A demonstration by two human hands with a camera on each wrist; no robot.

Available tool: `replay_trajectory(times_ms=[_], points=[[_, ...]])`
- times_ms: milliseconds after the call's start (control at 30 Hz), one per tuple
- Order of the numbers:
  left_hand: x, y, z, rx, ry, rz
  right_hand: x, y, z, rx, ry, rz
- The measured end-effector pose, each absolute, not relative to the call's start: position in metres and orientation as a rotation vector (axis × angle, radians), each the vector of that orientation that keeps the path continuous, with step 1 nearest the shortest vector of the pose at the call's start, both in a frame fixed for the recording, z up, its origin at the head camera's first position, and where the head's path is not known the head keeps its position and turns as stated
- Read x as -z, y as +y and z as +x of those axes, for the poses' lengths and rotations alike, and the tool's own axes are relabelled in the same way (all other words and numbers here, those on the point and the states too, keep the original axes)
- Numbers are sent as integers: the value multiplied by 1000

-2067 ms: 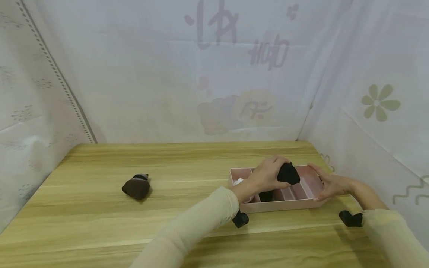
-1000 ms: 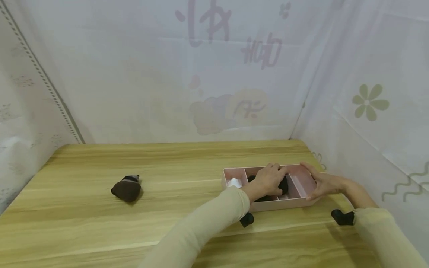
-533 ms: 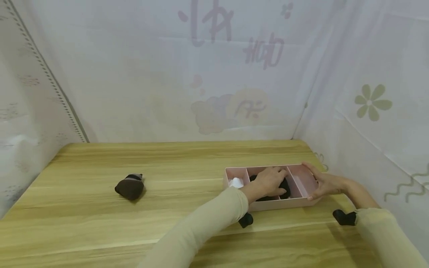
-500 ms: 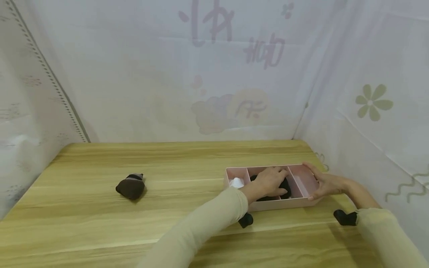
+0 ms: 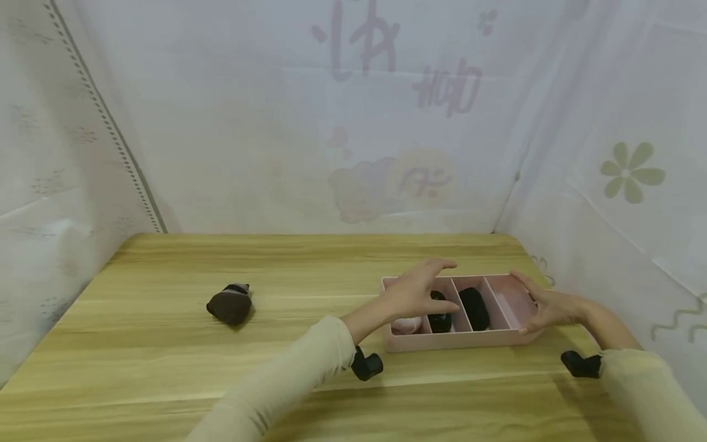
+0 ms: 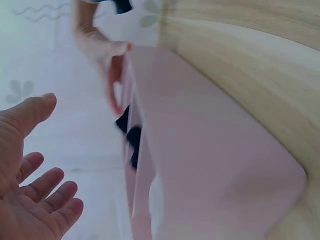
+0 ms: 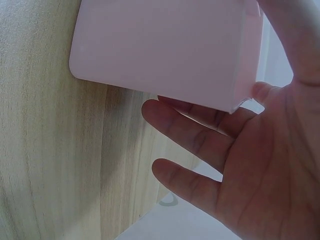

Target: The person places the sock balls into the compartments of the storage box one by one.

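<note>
A pink divided box (image 5: 464,341) stands at the table's right side. Over its left part hovers my left hand (image 5: 405,298), thumb and fingers apart, holding nothing; the left wrist view shows the spread fingers (image 6: 45,192) beside the box. My right hand (image 5: 558,307) grips the box's right end; in the right wrist view some fingers (image 7: 195,140) stand off the wall. A black cloth bundle (image 5: 475,309), like balled socks, sits in the third compartment from the left. The second holds another black bundle (image 5: 440,322), partly behind my thumb; the leftmost holds a whitish bundle (image 5: 407,325), partly hidden.
A dark brown cloth bundle with a striped top (image 5: 230,306) lies on the wooden table (image 5: 166,362), left of the box. Printed cloth (image 5: 248,123) hangs behind the table and at both sides. Black camera mounts (image 5: 367,363) jut from the wrists.
My left hand lowered a black bundle into the third compartment, let go and drew back up and left. My right hand has stayed on the box's end.
</note>
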State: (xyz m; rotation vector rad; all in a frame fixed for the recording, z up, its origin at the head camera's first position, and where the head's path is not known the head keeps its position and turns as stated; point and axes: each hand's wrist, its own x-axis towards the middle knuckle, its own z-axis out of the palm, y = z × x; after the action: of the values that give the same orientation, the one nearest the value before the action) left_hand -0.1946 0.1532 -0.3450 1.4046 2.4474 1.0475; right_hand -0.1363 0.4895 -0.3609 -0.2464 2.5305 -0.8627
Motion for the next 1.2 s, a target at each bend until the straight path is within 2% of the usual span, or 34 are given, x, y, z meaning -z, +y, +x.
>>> replay_trajectory(times_ms=[433,767,1200], points=[[350,64,-200,-1335,2538,1190,366,490,-136,862,2561,-344],[356,-16,-203,-1344,2664,1011,364,494,-136,857,2578,-362],[378,-92,-204,-1212,2895,826,366,495,-136,896,2562,-358]])
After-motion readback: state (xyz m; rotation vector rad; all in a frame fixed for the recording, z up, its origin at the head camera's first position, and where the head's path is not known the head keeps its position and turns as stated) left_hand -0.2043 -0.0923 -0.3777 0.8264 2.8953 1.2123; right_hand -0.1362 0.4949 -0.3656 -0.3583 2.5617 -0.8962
